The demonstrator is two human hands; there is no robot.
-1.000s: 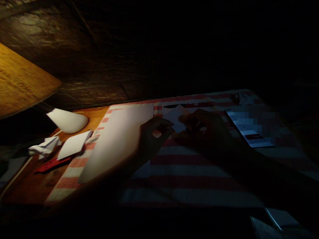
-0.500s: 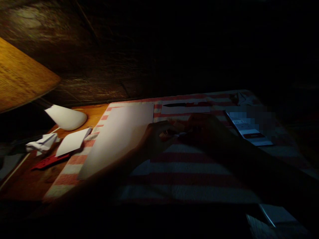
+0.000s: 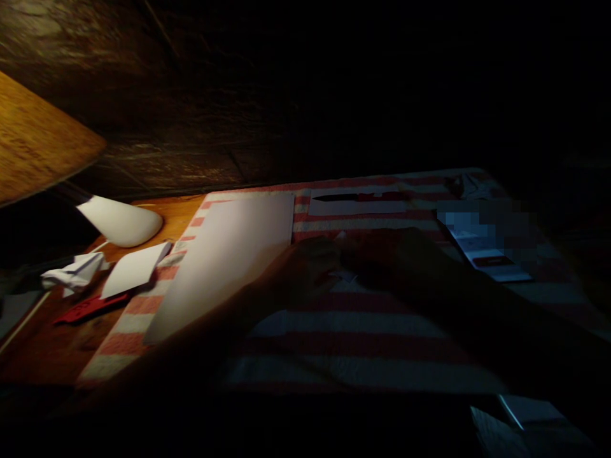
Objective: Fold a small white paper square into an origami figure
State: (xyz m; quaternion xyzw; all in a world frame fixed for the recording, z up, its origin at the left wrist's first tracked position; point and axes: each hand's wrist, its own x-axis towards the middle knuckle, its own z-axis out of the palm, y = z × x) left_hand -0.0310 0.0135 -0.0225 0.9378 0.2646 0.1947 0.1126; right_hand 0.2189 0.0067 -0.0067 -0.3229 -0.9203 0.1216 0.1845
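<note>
My left hand (image 3: 308, 262) and my right hand (image 3: 384, 254) meet close together over the striped cloth (image 3: 344, 322), both in deep shadow. A small whitish piece (image 3: 347, 277), thin and folded-looking, shows between their closed fingers. Its kind cannot be made out, and most of it is hidden by the fingers. Just left of my left hand lies a large white sheet of paper (image 3: 229, 242). Beyond both hands, a knife with a dark blade (image 3: 335, 198) rests on a smaller white sheet (image 3: 329, 208).
At the left stands a lamp with a yellow shade (image 3: 42, 137) and white base (image 3: 126, 222). Near it lie crumpled paper (image 3: 79, 272), a curved white card (image 3: 136, 270) and a red tool (image 3: 90, 308). A lit phone-like screen (image 3: 482, 242) and a crumpled wrapper (image 3: 472, 186) sit right.
Both hands have turned and closed more tightly around the small whitish piece, which now shows at a different angle. The view has shifted slightly; the other things stay in place.
</note>
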